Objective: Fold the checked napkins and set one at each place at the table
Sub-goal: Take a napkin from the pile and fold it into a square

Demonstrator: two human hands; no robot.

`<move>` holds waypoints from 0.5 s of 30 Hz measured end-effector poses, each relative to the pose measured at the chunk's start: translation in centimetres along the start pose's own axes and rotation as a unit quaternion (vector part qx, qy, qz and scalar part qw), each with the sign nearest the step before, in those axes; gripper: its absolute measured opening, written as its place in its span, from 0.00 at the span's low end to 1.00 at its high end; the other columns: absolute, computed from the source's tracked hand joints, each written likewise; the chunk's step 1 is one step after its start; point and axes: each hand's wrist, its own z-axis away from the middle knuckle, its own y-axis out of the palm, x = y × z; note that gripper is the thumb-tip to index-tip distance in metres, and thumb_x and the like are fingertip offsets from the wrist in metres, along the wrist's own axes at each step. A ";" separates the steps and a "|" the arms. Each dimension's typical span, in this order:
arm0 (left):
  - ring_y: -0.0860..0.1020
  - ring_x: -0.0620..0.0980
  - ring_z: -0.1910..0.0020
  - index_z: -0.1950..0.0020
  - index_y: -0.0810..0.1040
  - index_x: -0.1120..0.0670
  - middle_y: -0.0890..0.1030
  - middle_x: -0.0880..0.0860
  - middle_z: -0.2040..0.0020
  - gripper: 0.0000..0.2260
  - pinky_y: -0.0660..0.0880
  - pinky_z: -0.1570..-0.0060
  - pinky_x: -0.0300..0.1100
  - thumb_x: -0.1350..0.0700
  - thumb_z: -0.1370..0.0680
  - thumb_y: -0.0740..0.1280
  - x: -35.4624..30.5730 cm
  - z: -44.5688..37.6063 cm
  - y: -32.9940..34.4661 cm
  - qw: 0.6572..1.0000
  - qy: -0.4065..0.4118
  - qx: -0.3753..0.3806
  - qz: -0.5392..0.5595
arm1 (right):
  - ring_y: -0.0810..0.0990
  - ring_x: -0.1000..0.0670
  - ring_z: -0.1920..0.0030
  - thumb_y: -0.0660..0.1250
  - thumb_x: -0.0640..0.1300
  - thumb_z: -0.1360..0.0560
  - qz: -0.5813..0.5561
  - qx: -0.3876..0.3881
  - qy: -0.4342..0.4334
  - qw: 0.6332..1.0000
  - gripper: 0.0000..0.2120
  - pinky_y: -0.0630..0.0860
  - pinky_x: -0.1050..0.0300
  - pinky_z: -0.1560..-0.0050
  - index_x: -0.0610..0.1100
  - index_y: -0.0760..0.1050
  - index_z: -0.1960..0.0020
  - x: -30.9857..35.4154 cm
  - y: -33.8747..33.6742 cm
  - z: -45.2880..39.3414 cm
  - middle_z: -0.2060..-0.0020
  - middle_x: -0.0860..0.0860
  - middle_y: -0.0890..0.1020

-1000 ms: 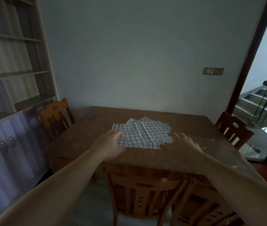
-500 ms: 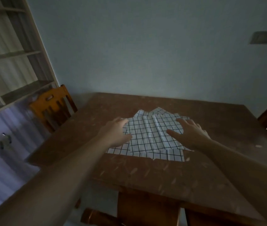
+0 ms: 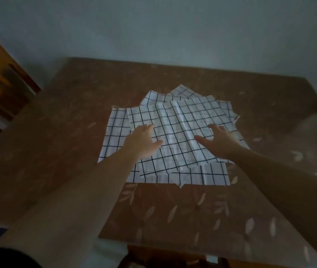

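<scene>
Both hands now over checked napkins [image 3: 175, 136] heaped mid-table [image 3: 173, 209], moved in from near edge. Left hand [image 3: 142, 144], right hand [image 3: 219, 142]: fingers spread, flat on top sheet. Folding not begun.

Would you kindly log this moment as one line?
stage: before first fold | napkins: unfolded pile on table | left hand: open over pile | right hand: open over pile
</scene>
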 end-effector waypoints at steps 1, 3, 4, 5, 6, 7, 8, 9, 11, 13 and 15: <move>0.60 0.52 0.24 0.22 0.57 0.53 0.62 0.52 0.23 0.32 0.63 0.30 0.54 0.40 0.21 0.60 0.4 -1.1 1.1 1.000 0.002 0.012 -0.006 | 0.66 0.40 0.29 0.59 0.71 0.29 -0.001 0.013 0.000 1.000 0.42 0.67 0.37 0.33 0.48 0.56 0.24 -0.1 1.4 -1.0 0.25 0.45 0.63; 0.61 0.53 0.25 0.22 0.57 0.54 0.63 0.53 0.24 0.31 0.64 0.31 0.55 0.40 0.21 0.59 1.2 -3.2 3.3 0.999 0.016 0.030 -0.028 | 0.64 0.41 0.27 0.60 0.70 0.28 0.010 0.032 0.000 0.999 0.42 0.66 0.37 0.32 0.47 0.56 0.23 -0.3 4.2 -2.8 0.25 0.45 0.62; 0.61 0.54 0.25 0.22 0.57 0.54 0.63 0.54 0.24 0.32 0.64 0.31 0.55 0.39 0.21 0.59 1.6 -4.0 4.4 0.998 0.025 0.034 -0.043 | 0.63 0.41 0.27 0.60 0.70 0.28 0.022 0.037 -0.001 0.999 0.42 0.65 0.38 0.31 0.46 0.55 0.23 -0.3 5.4 -3.5 0.24 0.46 0.62; 0.60 0.54 0.25 0.22 0.56 0.54 0.63 0.54 0.24 0.33 0.64 0.31 0.56 0.38 0.21 0.58 2.1 -4.9 5.3 0.997 0.034 0.033 -0.060 | 0.61 0.42 0.26 0.60 0.69 0.27 0.035 0.039 -0.003 0.999 0.42 0.64 0.37 0.30 0.46 0.55 0.23 -0.4 6.5 -4.1 0.24 0.46 0.60; 0.59 0.54 0.24 0.22 0.56 0.54 0.62 0.54 0.24 0.34 0.63 0.30 0.56 0.37 0.21 0.58 2.5 -5.7 6.1 0.996 0.042 0.028 -0.078 | 0.59 0.42 0.25 0.60 0.69 0.27 0.049 0.036 -0.008 0.998 0.42 0.62 0.37 0.29 0.46 0.54 0.23 -0.5 7.4 -4.8 0.23 0.46 0.58; 0.57 0.54 0.24 0.22 0.55 0.54 0.61 0.54 0.23 0.35 0.61 0.29 0.57 0.35 0.22 0.57 2.8 -6.3 6.9 0.994 0.045 0.024 -0.092 | 0.56 0.43 0.23 0.60 0.69 0.27 0.063 0.034 -0.012 0.997 0.43 0.59 0.38 0.28 0.46 0.52 0.22 -0.6 8.2 -5.3 0.22 0.46 0.55; 0.55 0.55 0.23 0.21 0.53 0.54 0.58 0.55 0.22 0.37 0.58 0.28 0.58 0.33 0.23 0.56 3.0 -6.9 7.5 0.994 0.043 0.022 -0.101 | 0.52 0.43 0.22 0.59 0.69 0.27 0.074 0.031 -0.013 0.997 0.44 0.56 0.39 0.27 0.45 0.50 0.22 -0.7 8.8 -5.7 0.21 0.46 0.52; 0.51 0.56 0.22 0.21 0.50 0.54 0.54 0.57 0.20 0.40 0.54 0.26 0.59 0.31 0.24 0.55 3.1 -7.4 8.0 0.993 0.037 0.026 -0.106 | 0.49 0.44 0.22 0.58 0.70 0.27 0.081 0.028 -0.010 0.996 0.45 0.53 0.39 0.26 0.45 0.47 0.22 -0.9 9.4 -6.2 0.21 0.46 0.49; 0.45 0.56 0.21 0.20 0.45 0.53 0.46 0.56 0.19 0.45 0.47 0.25 0.60 0.27 0.26 0.53 3.3 -8.1 8.9 0.993 0.021 0.042 -0.108 | 0.45 0.44 0.21 0.56 0.71 0.27 0.082 0.020 0.003 0.996 0.47 0.50 0.40 0.25 0.45 0.44 0.21 -1.1 10.4 -6.9 0.21 0.46 0.46; 0.42 0.54 0.21 0.20 0.43 0.53 0.43 0.54 0.19 0.46 0.44 0.25 0.60 0.25 0.27 0.50 3.5 -8.3 9.8 0.993 0.010 0.050 -0.104 | 0.43 0.45 0.21 0.55 0.72 0.28 0.077 0.009 0.010 0.997 0.47 0.49 0.40 0.24 0.45 0.43 0.21 -1.2 11.2 -7.1 0.21 0.46 0.45; 0.41 0.52 0.21 0.20 0.43 0.53 0.43 0.53 0.19 0.45 0.42 0.25 0.59 0.25 0.27 0.48 3.6 -8.0 10.5 0.995 0.008 0.041 -0.094 | 0.43 0.45 0.21 0.55 0.72 0.27 0.076 -0.002 0.009 0.997 0.47 0.48 0.41 0.23 0.44 0.44 0.21 -1.2 11.7 -7.0 0.21 0.46 0.45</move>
